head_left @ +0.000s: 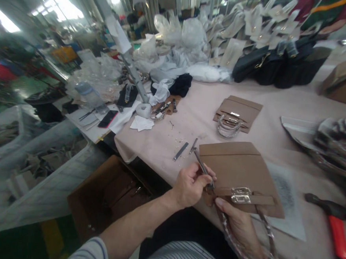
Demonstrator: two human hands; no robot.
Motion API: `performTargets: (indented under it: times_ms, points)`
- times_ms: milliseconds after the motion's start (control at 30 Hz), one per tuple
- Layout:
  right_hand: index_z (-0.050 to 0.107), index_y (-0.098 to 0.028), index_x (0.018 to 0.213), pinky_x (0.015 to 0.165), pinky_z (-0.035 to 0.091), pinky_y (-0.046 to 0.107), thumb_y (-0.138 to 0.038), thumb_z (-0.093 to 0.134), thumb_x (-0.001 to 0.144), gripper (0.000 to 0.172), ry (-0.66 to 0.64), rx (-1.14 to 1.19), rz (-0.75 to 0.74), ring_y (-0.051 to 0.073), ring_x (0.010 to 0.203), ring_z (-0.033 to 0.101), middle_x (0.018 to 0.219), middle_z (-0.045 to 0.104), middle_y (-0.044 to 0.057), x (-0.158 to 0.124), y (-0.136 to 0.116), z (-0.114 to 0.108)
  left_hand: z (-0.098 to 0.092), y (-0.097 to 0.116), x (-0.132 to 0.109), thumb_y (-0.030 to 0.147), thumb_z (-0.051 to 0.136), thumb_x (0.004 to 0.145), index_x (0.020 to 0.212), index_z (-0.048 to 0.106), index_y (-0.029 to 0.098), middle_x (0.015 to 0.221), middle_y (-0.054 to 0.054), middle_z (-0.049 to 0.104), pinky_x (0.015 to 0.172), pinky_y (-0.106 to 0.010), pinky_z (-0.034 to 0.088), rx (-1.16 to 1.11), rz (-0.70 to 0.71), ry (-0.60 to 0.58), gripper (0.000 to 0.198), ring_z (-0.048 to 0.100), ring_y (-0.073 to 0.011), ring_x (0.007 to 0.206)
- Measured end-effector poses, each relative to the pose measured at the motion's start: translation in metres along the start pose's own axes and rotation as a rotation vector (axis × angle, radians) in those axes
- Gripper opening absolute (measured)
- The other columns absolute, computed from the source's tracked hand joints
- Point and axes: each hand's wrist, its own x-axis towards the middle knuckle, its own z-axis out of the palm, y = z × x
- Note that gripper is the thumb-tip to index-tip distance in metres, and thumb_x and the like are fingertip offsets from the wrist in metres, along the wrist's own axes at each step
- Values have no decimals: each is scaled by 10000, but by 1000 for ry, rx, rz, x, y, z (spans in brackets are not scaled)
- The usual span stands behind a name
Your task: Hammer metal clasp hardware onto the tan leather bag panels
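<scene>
A tan leather handbag (238,165) lies flat near the table's front edge, with a silver clasp (241,195) on its strap. My left hand (191,186) is closed around thin metal tweezers (203,169), whose tip meets the strap just left of the clasp. My right hand (239,227) grips the bag's lower edge from below, thumb on the strap end, by the plastic-wrapped handle (268,234).
A second tan bag (239,110) with a wrapped handle lies further back. Small metal tools (181,150) sit left of the bag. A red-handled tool (339,236) lies at right, wrapped handles (338,145) beyond it. Black bags and plastic wrap pile up at the back. An open cardboard box (109,196) stands below the table's edge.
</scene>
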Motion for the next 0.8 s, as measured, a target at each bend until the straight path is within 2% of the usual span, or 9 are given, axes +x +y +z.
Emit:
performTargets:
  times_ms: [100, 200, 267, 367, 467, 600, 667, 800]
  points:
    - [748, -241, 995, 862, 577, 302, -236, 889, 637, 385, -63, -2, -73, 195, 909, 668, 931, 734, -8, 24, -15, 9, -1, -2, 36, 284, 643, 888, 951, 644, 149, 867, -79, 750, 753, -289, 577, 40, 5, -33, 149, 731, -194, 815]
    - [752, -192, 902, 606, 548, 250, -262, 891, 638, 306, -165, 5, -39, 150, 657, 600, 765, 685, -11, 42, -23, 12, -1, -11, 61, 225, 640, 845, 910, 646, 159, 830, -62, 739, 722, -283, 552, 118, 47, -68, 93, 704, -187, 774]
    - [751, -179, 898, 551, 536, 252, -276, 884, 653, 296, -182, 10, 1, 146, 598, 580, 730, 677, -6, 48, -22, 9, -1, -23, 69, 198, 642, 820, 870, 642, 165, 813, -51, 727, 704, -282, 539, 169, 59, -89, 60, 682, -182, 745]
    - [751, -197, 936, 597, 589, 276, -275, 869, 686, 287, -148, 39, 93, 170, 639, 654, 791, 727, 9, 47, -14, 0, -2, -45, 68, 170, 627, 805, 841, 632, 168, 797, -37, 719, 697, -277, 529, 186, 31, -102, 36, 667, -173, 725]
    - [757, -194, 977, 747, 635, 338, -256, 862, 688, 314, -120, 81, 186, 212, 769, 727, 914, 772, 54, 39, -6, -9, -3, -61, 63, 164, 601, 814, 862, 631, 162, 810, -39, 724, 720, -276, 530, 151, -7, -80, 57, 676, -171, 751]
    - [761, -203, 991, 936, 600, 431, -256, 785, 760, 239, -111, 273, 272, 264, 1002, 732, 1040, 778, 85, 28, 4, -18, -4, -70, 57, 179, 617, 811, 863, 642, 154, 815, -41, 717, 719, -266, 517, 176, -8, -103, 63, 660, -163, 752]
    - [768, -193, 986, 970, 579, 422, -233, 732, 788, 205, -92, 357, 317, 261, 1042, 724, 1060, 777, 101, 23, 8, -22, -4, -72, 55, 189, 619, 812, 868, 646, 154, 819, -42, 716, 719, -264, 516, 197, 6, -107, 71, 657, -161, 754]
    - [779, -172, 999, 992, 553, 398, -207, 691, 763, 255, -62, 363, 355, 267, 1124, 696, 1123, 759, 144, 12, 17, -26, -5, -76, 52, 212, 613, 829, 893, 652, 157, 846, -50, 724, 727, -268, 529, 270, 40, -120, 93, 667, -166, 774]
